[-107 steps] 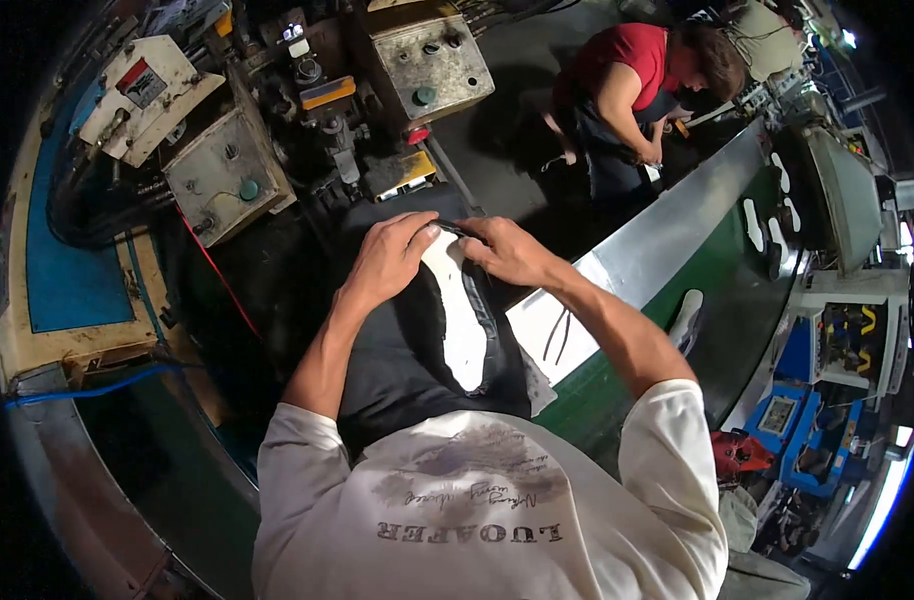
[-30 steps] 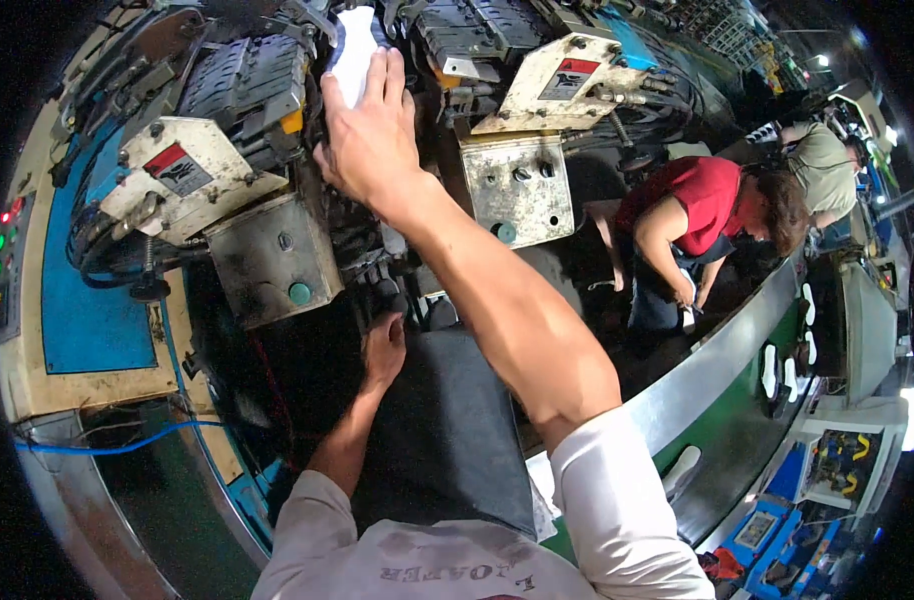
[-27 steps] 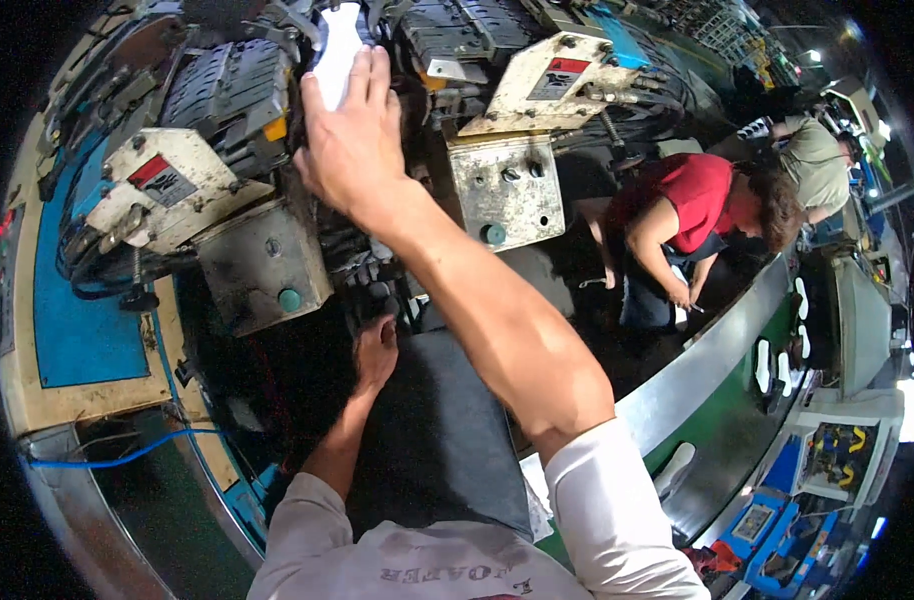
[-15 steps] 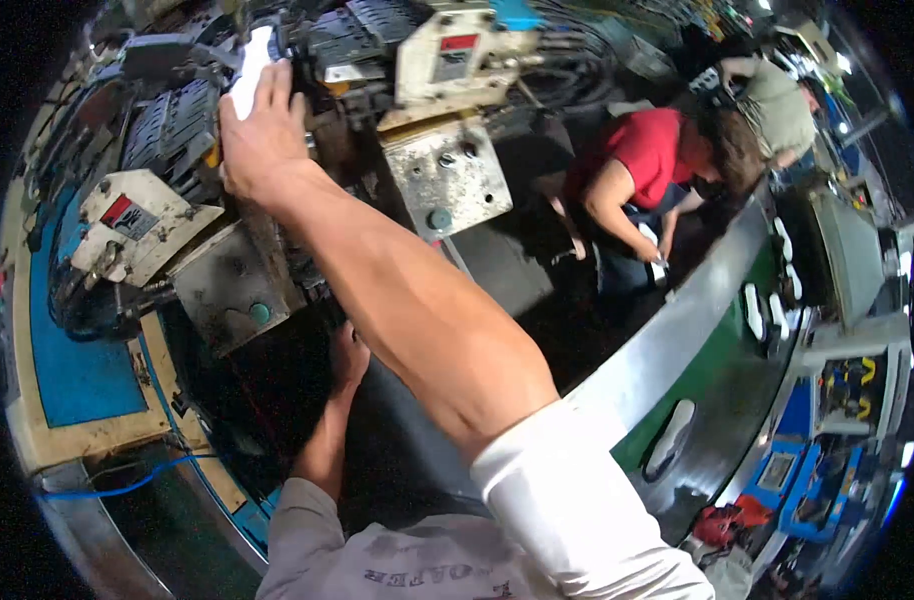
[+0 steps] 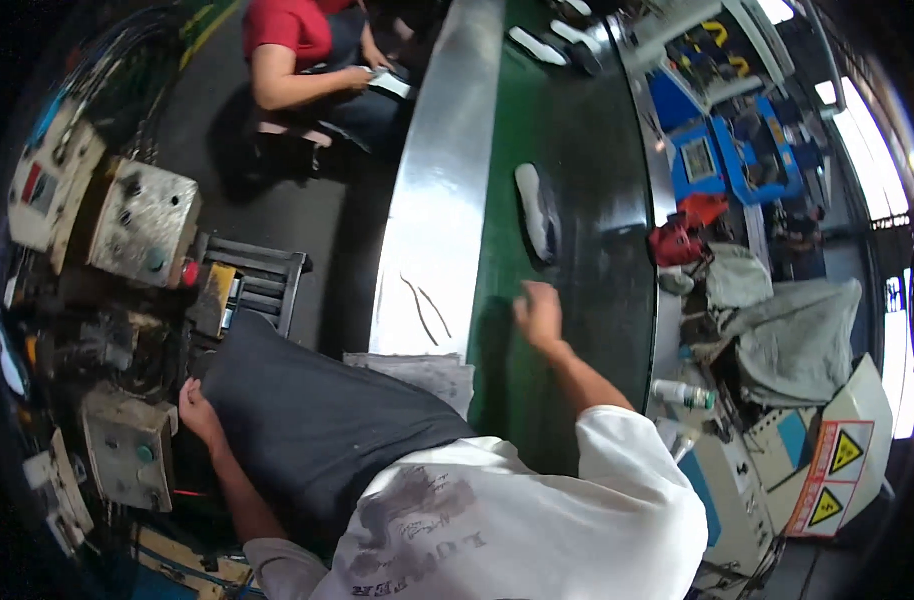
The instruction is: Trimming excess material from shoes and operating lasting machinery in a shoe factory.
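My right hand [image 5: 540, 315] reaches over the green conveyor belt [image 5: 497, 300], its fingers stretched forward and partly apart with nothing visible in them. Just beyond the fingertips lies a shoe [image 5: 539, 215], dark with a white sole-like side, apart from the hand. At the left, my left hand [image 5: 197, 412] is beside a metal control box [image 5: 132, 450] with a green button. Its fingers are loosely extended and appear to hold nothing; whether they touch the machine is unclear. A white shoe-shaped piece [image 5: 12, 358] sits in the machine at the far left edge.
Several more shoes [image 5: 539, 46] lie farther along the belt. Thin tongs or wires [image 5: 427, 310] and a grey cloth stack [image 5: 417, 375] lie on the metal ledge [image 5: 402, 240]. A person in red [image 5: 287, 50] works beyond. Cloth-covered equipment [image 5: 792, 335] stands right.
My view has swung to the right. My right hand has left the white piece at the machine and moved over the belt, near the shoe. My left hand stays low by the machine.
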Demonstrator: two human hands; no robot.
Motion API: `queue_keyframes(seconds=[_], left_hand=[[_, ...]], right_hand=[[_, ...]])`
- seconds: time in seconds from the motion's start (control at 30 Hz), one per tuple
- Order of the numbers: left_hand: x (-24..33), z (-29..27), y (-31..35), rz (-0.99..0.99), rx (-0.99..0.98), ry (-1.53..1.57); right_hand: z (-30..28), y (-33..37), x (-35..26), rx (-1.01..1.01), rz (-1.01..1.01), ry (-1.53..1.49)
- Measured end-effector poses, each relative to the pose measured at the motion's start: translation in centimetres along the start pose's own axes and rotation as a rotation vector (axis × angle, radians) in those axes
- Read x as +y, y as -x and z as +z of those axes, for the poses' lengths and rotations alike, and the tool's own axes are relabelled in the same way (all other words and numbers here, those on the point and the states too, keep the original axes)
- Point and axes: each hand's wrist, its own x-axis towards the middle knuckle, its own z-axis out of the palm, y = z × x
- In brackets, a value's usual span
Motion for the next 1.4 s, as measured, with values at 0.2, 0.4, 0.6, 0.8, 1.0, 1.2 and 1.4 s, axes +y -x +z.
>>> queue_keyframes(seconds=[0.2, 0.4, 0.6, 0.8, 1.0, 1.2, 1.4], left_hand=[[3.7, -0.3, 0.5, -0.022, 0.022, -0.059], [13.4, -0.2, 6.8, 0.073, 0.014, 0.026], [22.6, 3.6, 14.1, 0.05, -0.284, 0.36], [34.7, 15.1, 17.6, 0.127, -0.832, 0.678], [40.3, 12.5, 16.6, 0.011, -0.4, 0.6], [26.8, 1.4, 17.5, -0.122, -0.128, 0.502], [24.9, -5.3, 18.4, -0.076, -0.083, 0.874]], right_hand=[[-4.5, -0.9, 17.7, 0.006, 0.635, -0.029], [2.7, -16.2, 15.8, -0.143, 0.619, -0.188], [3.3, -16.1, 13.0, -0.127, 0.733, -0.512], [-0.8, -10.0, -6.1, -0.261, 0.659, -1.454], [-0.6, -6.8, -24.0, -0.449, 0.422, -1.317], [0.5, -3.9, -32.4, -0.941, 0.431, -1.645], [-0.4, 2.7, -33.6, -1.016, -0.134, -0.997]])
